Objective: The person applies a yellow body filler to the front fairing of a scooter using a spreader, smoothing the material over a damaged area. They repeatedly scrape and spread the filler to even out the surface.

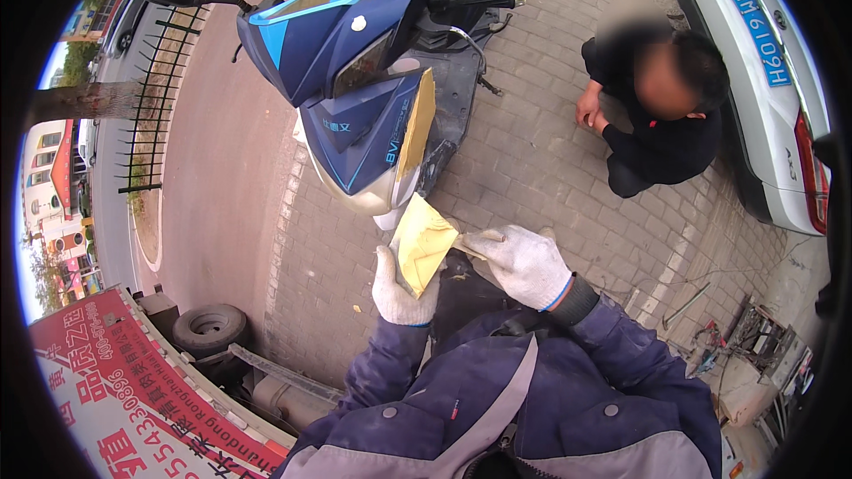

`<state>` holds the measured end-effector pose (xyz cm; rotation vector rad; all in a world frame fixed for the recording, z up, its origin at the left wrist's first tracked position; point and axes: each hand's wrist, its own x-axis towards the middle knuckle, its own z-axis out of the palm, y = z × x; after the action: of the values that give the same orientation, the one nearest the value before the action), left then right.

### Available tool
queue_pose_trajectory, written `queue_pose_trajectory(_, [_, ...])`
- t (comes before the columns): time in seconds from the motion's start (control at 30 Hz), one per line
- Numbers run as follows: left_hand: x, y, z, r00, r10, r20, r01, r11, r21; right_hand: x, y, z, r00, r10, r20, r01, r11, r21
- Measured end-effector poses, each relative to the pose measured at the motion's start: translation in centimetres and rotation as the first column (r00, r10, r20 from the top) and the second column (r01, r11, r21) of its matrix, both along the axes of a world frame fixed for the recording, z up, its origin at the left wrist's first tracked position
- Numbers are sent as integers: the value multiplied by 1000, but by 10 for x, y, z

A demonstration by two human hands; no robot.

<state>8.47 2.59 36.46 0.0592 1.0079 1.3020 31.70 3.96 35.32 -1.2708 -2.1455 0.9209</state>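
Both arms in from lower edge, dark blue sleeves, elbows bent; hands close together near mid-frame. Left hand [401, 294], white glove, just left of centre: thumb upward, fingers partly hidden, grip closed. Right hand [525, 264], gloved alike, right of centre: back up, fingertips pinched, pointing left. Right wrist [568, 298] dark-cuffed.

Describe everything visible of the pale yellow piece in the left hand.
The pale yellow piece looks thin and angular, with one corner pointing up. A creased, thicker patch on its surface resembles soft paste, though the material can't be confirmed. It lies tilted in the gloved left hand, in front of the wearer and just below the scooter in the view. The gloved right hand is at its right corner; the exact contact there is unclear.
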Motion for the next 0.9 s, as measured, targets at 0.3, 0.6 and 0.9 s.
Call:
queue_pose_trajectory(0.3, [9, -46, -7, 976, 191, 102, -203, 970, 131, 76, 14, -95, 620, -766, -172, 408, 502, -763])
queue_pose_trajectory(0.6, [-74, -24, -27, 998, 37, 42, -38, 999, 31, -2, 59, -119, 547, -805, -228, 524, 542, -657])
queue_pose_trajectory(0.9, [-241, -3, -29, 977, -160, -140, 149, 985, -87, -126, 97, -159, 553, -825, -114, 817, 564, -121])
